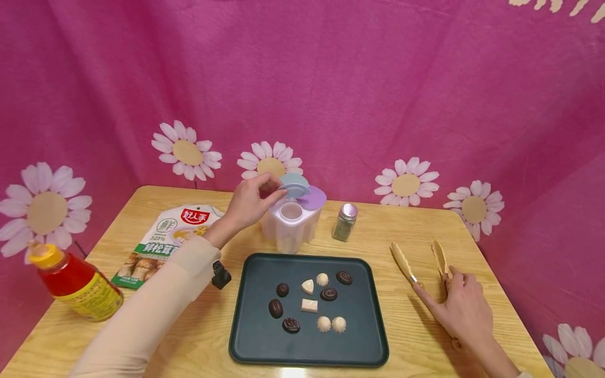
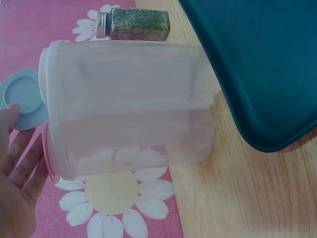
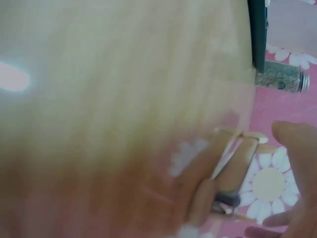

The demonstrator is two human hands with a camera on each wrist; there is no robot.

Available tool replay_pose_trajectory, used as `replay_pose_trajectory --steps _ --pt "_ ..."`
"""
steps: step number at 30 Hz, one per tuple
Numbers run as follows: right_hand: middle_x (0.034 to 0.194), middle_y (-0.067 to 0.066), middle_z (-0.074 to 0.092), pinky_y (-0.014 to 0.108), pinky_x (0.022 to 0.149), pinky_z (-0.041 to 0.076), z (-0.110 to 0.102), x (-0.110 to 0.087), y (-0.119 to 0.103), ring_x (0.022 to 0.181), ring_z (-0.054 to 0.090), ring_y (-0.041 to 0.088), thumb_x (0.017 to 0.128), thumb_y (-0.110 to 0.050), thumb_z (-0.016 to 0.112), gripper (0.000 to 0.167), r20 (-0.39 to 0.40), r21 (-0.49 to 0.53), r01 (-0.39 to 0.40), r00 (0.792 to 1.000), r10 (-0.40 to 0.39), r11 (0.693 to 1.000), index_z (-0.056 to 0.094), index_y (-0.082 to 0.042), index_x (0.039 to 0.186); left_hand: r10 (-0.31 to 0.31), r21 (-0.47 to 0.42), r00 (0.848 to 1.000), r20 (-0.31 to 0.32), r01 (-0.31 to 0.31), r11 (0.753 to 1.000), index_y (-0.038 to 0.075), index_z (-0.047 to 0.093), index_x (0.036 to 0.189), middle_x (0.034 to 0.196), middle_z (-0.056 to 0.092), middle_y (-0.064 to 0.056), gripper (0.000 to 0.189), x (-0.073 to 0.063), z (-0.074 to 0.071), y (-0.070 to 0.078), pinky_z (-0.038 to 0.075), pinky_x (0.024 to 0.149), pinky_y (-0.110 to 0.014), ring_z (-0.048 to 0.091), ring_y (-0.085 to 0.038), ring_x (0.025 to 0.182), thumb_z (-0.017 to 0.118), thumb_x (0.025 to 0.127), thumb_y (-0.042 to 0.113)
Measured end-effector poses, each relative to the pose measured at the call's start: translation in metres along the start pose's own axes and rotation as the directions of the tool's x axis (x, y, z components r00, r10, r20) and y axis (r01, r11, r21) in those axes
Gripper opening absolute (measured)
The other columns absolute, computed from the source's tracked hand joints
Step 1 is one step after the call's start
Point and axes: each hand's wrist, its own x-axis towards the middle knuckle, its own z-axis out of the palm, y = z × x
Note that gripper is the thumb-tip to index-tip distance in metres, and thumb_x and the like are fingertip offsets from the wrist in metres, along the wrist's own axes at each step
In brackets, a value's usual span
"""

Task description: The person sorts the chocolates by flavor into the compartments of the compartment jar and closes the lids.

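Note:
My left hand (image 1: 252, 197) pinches a raised pale-blue flip lid (image 1: 294, 184) of a clear plastic storage container (image 2: 129, 109). In the left wrist view its thumb lies on the lid. Below the lid a round opening (image 1: 290, 211) shows in the container's top, and a purple lid (image 1: 313, 198) sits beside it. My right hand (image 1: 465, 307) is over metal tongs (image 1: 403, 262) at the right of the table, thumb and fingers spread about their two arms. The tongs' tips point to the back; the hand covers their middle.
A dark tray (image 1: 255, 346) with several dark and white chocolates lies in front of the container. A spice jar (image 1: 345, 222) stands right of it. At left are a seasoning packet (image 1: 156, 247), a red sauce bottle (image 1: 77, 283) and a small black object (image 1: 220, 275) by the left sleeve.

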Motion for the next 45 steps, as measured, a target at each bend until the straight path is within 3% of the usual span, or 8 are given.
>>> replay_pose_trajectory --steps 9,14,19,25,31,36,39,45 --pt "0.106 0.039 0.056 0.051 0.053 0.049 0.007 0.001 0.01 0.086 0.063 0.048 0.08 -0.089 0.062 0.109 0.218 -0.042 -0.168 0.961 0.173 0.985 0.054 0.014 0.116 -0.002 0.006 1.0 -0.005 0.002 1.0 0.01 0.07 0.109 0.105 0.077 -0.009 0.017 -0.001 0.0 -0.002 0.061 0.089 -0.042 0.071 -0.024 0.094 0.076 0.098 0.021" --pt "0.104 0.036 0.055 0.043 0.048 0.044 0.01 0.006 0.012 0.068 0.06 0.036 0.081 -0.091 0.058 0.109 0.262 -0.041 -0.214 0.941 0.217 0.976 0.055 0.012 0.112 -0.003 0.009 1.0 0.003 0.003 1.0 0.01 0.069 0.11 0.105 0.077 -0.009 0.018 -0.001 0.0 -0.001 0.062 0.091 -0.043 0.071 -0.025 0.095 0.076 0.099 0.022" --pt "0.105 0.033 0.052 0.042 0.049 0.043 0.011 0.007 0.013 0.065 0.059 0.035 0.083 -0.088 0.058 0.102 0.261 -0.031 -0.204 0.943 0.205 0.979 0.053 0.01 0.112 -0.004 0.012 1.0 0.003 0.004 1.0 0.011 0.069 0.11 0.106 0.077 -0.009 0.017 0.0 0.0 0.0 0.062 0.091 -0.043 0.072 -0.026 0.096 0.076 0.099 0.023" --pt "0.114 0.035 0.048 0.056 0.057 0.05 0.005 0.009 0.01 0.07 0.063 0.044 0.089 -0.075 0.067 0.097 0.162 0.03 -0.131 0.979 0.124 0.991 0.051 0.014 0.124 -0.008 0.011 1.0 0.003 0.008 1.0 0.011 0.069 0.111 0.107 0.077 -0.009 0.018 0.0 0.0 0.0 0.062 0.093 -0.043 0.072 -0.026 0.097 0.075 0.099 0.023" --pt "0.122 0.036 0.047 0.061 0.064 0.051 -0.016 0.015 0.001 0.077 0.064 0.048 0.092 -0.072 0.065 0.1 0.17 0.097 -0.089 0.983 0.072 0.991 0.048 0.016 0.138 -0.008 0.017 1.0 0.008 0.008 1.0 0.011 0.069 0.112 0.108 0.077 -0.01 0.019 -0.001 0.0 0.0 0.062 0.093 -0.044 0.072 -0.026 0.099 0.075 0.099 0.024" --pt "0.11 0.023 0.052 0.037 0.057 0.044 -0.035 0.017 -0.009 0.071 0.052 0.025 0.091 -0.062 0.075 0.085 0.119 0.142 0.055 0.99 -0.072 0.988 0.055 0.007 0.136 0.018 0.024 1.0 -0.002 -0.018 1.0 0.01 0.069 0.109 0.105 0.077 -0.01 0.017 0.0 0.0 0.0 0.061 0.09 -0.043 0.072 -0.026 0.096 0.075 0.099 0.022" --pt "0.105 0.014 0.054 0.027 0.057 0.035 -0.045 0.018 -0.014 0.072 0.043 0.012 0.087 -0.054 0.083 0.076 0.075 0.166 0.187 0.977 -0.202 0.968 0.06 0.002 0.134 0.031 0.027 0.999 -0.012 -0.031 0.999 0.009 0.069 0.108 0.103 0.077 -0.011 0.016 0.0 0.0 0.0 0.061 0.087 -0.042 0.072 -0.026 0.092 0.075 0.099 0.021" --pt "0.108 0.002 0.059 0.021 0.056 0.034 -0.063 0.019 -0.025 0.065 0.039 -0.002 0.081 -0.048 0.089 0.071 0.078 0.178 0.405 0.903 -0.423 0.897 0.064 -0.006 0.132 0.022 0.026 1.0 -0.009 -0.022 0.999 0.009 0.07 0.107 0.102 0.077 -0.01 0.016 0.001 0.0 0.0 0.061 0.087 -0.041 0.073 -0.026 0.092 0.075 0.099 0.021"
